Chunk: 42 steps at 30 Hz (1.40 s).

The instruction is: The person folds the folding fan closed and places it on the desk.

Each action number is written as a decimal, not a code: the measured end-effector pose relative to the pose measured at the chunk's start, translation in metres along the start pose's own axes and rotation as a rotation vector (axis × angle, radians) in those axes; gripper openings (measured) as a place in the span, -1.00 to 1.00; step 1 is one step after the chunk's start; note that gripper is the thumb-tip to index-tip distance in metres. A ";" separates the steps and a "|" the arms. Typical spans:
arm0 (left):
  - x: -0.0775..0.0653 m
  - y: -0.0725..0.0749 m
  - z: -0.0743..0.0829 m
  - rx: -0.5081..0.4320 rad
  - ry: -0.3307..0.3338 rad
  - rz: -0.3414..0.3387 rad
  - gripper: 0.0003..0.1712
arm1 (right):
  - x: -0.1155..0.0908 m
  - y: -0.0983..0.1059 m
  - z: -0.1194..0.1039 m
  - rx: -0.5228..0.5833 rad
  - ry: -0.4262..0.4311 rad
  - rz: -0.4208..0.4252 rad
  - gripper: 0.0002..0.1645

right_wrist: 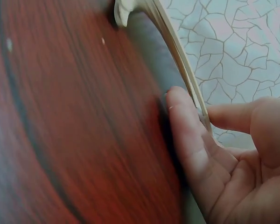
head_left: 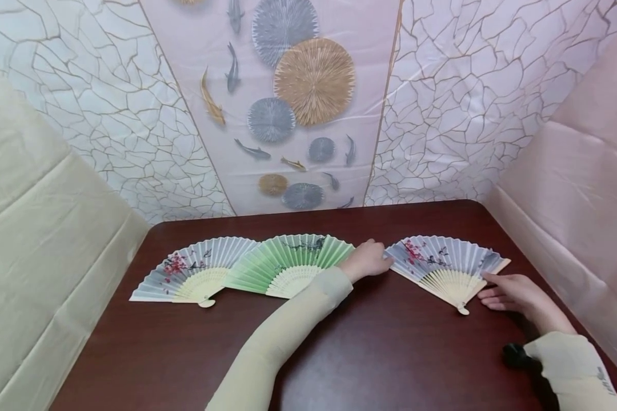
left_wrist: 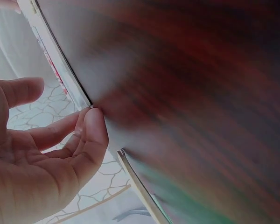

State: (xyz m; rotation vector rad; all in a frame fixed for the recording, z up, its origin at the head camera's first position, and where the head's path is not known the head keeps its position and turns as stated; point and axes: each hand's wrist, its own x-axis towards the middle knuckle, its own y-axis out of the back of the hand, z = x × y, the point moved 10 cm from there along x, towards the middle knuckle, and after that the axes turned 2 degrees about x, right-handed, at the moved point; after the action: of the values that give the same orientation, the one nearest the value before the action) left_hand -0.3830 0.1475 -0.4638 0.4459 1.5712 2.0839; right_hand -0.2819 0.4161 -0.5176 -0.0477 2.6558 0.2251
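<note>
A grey folding fan (head_left: 432,257) with red blossoms and dark birds lies spread on the right of the table. My right hand (head_left: 519,294) pinches its right outer rib, thumb on one side and fingers on the other, as the right wrist view shows of the rib (right_wrist: 179,51). At the fan's left corner, the fingertips of my left hand (head_left: 367,260) touch the edge; in the left wrist view the thumb stands apart. Beside that hand a spread green folding fan (head_left: 257,265) lies partly behind my left forearm. It overlaps another grey blossom fan (head_left: 159,282) at the left.
The dark red-brown table (head_left: 380,354) has rounded far corners. Patterned cloth (head_left: 442,125) rises behind it, and pale padded panels (head_left: 571,188) stand at both sides. A black strap or device (head_left: 516,355) is at my right wrist.
</note>
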 end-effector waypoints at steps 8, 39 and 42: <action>0.005 0.005 0.001 -0.060 0.015 0.000 -0.61 | 0.003 -0.004 0.000 0.264 0.037 -0.074 -0.69; -0.001 0.019 -0.019 -0.350 0.114 0.008 -0.63 | -0.018 -0.002 -0.045 0.579 0.357 0.001 -0.73; -0.001 0.029 -0.020 -0.386 0.109 0.036 -0.60 | -0.026 0.001 -0.055 0.628 0.420 0.009 -0.74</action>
State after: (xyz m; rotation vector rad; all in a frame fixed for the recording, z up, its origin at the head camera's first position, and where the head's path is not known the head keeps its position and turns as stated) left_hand -0.3981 0.1251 -0.4417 0.2265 1.1798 2.4015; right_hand -0.2837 0.4080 -0.4568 0.1353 3.0096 -0.6901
